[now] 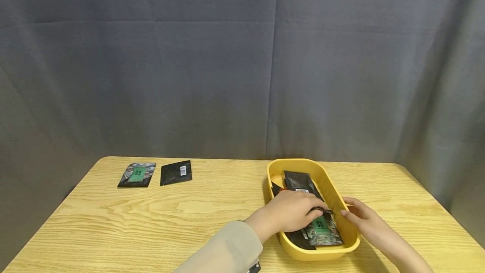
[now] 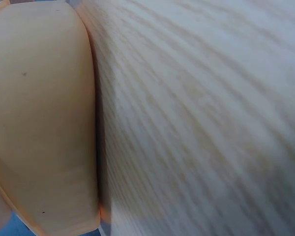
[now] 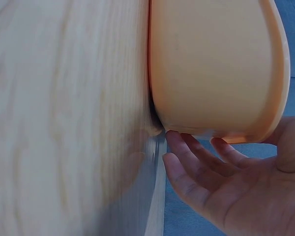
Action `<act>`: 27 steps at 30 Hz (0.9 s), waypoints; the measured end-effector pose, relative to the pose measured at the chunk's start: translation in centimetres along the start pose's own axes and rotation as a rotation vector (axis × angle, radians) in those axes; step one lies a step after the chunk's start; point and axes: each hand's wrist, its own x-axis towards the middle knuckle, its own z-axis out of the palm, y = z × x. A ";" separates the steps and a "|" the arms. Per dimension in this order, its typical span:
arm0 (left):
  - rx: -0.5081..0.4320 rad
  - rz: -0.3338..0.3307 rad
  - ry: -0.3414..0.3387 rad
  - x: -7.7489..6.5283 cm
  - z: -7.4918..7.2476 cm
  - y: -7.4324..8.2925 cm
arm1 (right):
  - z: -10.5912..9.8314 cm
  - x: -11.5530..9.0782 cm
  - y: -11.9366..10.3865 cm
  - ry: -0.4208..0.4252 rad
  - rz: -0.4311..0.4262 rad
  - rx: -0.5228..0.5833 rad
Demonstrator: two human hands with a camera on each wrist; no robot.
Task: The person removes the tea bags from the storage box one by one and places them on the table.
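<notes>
A yellow plastic bin stands on the right part of the table, with several flat black packets inside. My left hand reaches into it and pinches the upper edge of a packet with a green label, thumb and fingers at its dark top. Beside it in the bin lies a black packet with a white sticker. My right hand holds the bin's right side, thumb at the rim. In the right wrist view its fingers lie against the outer wall. The left wrist view shows only the bin's side.
At the table's back left lie a green-labelled packet and a black packet with a white barcode sticker. A small dark object shows partly under the left sleeve. Behind the wooden table hangs a grey curtain.
</notes>
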 end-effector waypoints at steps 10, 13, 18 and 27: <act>0.065 0.020 0.076 -0.1 0.2 0.1 | 0.0 0.0 0.2 -0.009 -0.038 0.011; 0.071 0.024 0.105 -0.1 0.2 0.1 | 0.0 0.0 0.1 -0.004 -0.034 -0.002; 0.104 0.037 0.153 -0.3 0.1 0.1 | -0.1 0.1 0.1 -0.008 -0.017 -0.021; 0.240 0.104 0.252 -0.4 0.1 0.2 | 0.0 0.0 0.3 -0.022 -0.011 0.021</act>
